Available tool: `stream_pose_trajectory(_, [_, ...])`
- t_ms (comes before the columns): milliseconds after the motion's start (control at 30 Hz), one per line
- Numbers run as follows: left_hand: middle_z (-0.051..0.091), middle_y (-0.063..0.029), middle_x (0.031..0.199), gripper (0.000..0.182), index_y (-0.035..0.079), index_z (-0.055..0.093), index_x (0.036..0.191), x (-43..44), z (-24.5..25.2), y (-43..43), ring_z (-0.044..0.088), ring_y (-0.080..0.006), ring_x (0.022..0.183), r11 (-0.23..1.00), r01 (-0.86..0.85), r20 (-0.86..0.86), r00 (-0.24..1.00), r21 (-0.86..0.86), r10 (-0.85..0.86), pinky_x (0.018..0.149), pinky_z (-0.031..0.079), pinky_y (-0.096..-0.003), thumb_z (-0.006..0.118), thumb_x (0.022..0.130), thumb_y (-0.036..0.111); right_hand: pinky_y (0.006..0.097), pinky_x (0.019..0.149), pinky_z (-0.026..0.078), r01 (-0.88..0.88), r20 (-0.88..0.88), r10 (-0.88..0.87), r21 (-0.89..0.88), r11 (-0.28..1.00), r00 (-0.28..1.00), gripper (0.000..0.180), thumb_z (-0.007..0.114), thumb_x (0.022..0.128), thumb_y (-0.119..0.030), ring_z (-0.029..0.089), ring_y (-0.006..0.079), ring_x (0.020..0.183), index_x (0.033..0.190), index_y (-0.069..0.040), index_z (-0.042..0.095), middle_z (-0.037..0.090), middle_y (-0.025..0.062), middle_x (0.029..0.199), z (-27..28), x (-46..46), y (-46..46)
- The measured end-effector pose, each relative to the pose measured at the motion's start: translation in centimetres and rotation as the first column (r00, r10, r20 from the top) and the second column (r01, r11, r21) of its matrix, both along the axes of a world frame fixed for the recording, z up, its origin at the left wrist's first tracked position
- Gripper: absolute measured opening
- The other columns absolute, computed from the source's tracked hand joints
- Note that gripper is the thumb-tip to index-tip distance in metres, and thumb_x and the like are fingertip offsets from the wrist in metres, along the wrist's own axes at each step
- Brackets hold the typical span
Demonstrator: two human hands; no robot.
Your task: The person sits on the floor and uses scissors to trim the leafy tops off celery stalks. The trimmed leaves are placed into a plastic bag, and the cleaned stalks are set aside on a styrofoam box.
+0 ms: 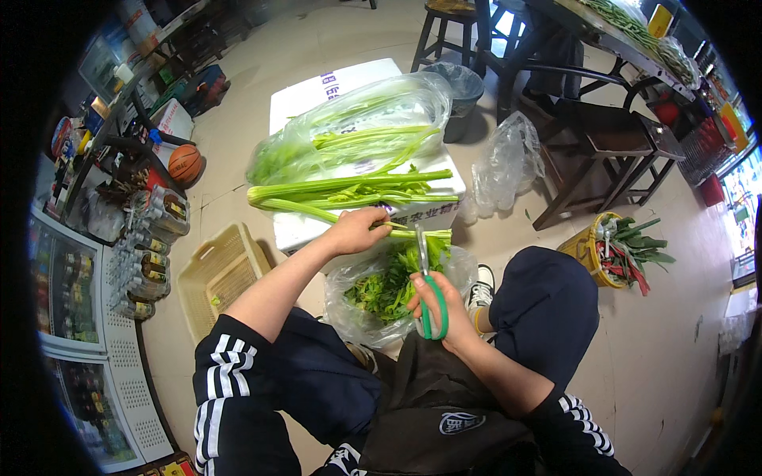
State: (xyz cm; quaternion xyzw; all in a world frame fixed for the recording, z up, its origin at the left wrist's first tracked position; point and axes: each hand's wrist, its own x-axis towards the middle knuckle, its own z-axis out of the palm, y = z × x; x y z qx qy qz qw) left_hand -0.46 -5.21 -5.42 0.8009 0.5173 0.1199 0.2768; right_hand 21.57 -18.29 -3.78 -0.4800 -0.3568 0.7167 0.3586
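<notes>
My left hand (360,231) grips a celery stalk (297,208) near the front edge of a white foam box (286,235). In my right hand (446,309) are scissors with green handles (424,256), their blades upright beside the leafy end of the stalk. Whether the blades touch it, I cannot tell. More celery stalks (357,183) lie across the box, behind the held one. A clear plastic bag with celery (351,131) rests at the back of the box. Below my hands, an open plastic bag on the floor holds cut celery leaves (381,288).
A cream plastic basket (238,256) stands on the left, near bottles and a basketball (185,163). A lined bin (461,89), a crumpled plastic bag (506,160), wooden stools (601,137) and a yellow basket of scraps (580,253) are on the right. Another person's legs show beyond.
</notes>
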Motion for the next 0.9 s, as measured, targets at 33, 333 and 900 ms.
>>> stream_pose_trajectory(33, [0.063, -0.0157, 0.091, 0.028, 0.004, 0.057, 0.099, 0.1, 0.3, 0.1, 0.061, -0.0330, 0.086, 1.000, 0.000, 0.003, 1.000, -0.010, 0.000, 0.077, 0.047, -0.0404, 0.057, 0.091, 0.031, 0.0252, 0.060, 0.045, 0.038, -0.028, -0.040, -0.052, 0.998, 0.999, 0.037, 0.060, 0.094, -0.039, 0.056, 0.0117, 0.066, 0.108, -0.005, 0.052, 0.059, 0.0052, 0.075, -0.5, 0.1, 0.0])
stream_pose_trajectory(333, [0.065, -0.0147, 0.095, 0.036, 0.005, 0.058, 0.104, 0.6, 0.8, 0.2, 0.062, -0.0326, 0.089, 1.000, -0.003, -0.013, 1.000, 0.028, 0.003, 0.078, 0.047, -0.0400, 0.063, 0.088, 0.037, 0.0279, 0.056, 0.047, 0.056, -0.141, -0.097, -0.269, 0.962, 0.985, 0.044, 0.058, 0.093, -0.044, 0.057, 0.0136, 0.069, 0.111, -0.005, 0.049, 0.059, 0.0080, 0.077, -3.0, -0.4, -3.4])
stream_pose_trajectory(900, [0.068, -0.0137, 0.090, 0.036, 0.007, 0.065, 0.098, 1.8, 1.8, 0.4, 0.064, -0.0315, 0.087, 0.992, -0.077, 0.077, 0.993, -0.100, 0.085, 0.079, 0.049, -0.0397, 0.066, 0.083, 0.039, 0.0248, 0.064, 0.045, 0.026, -0.202, -0.001, 0.120, 0.992, 0.979, 0.035, 0.053, 0.098, -0.031, 0.055, 0.0110, 0.070, 0.119, -0.003, 0.048, 0.058, 0.0054, 0.080, -1.1, -0.4, -3.6])
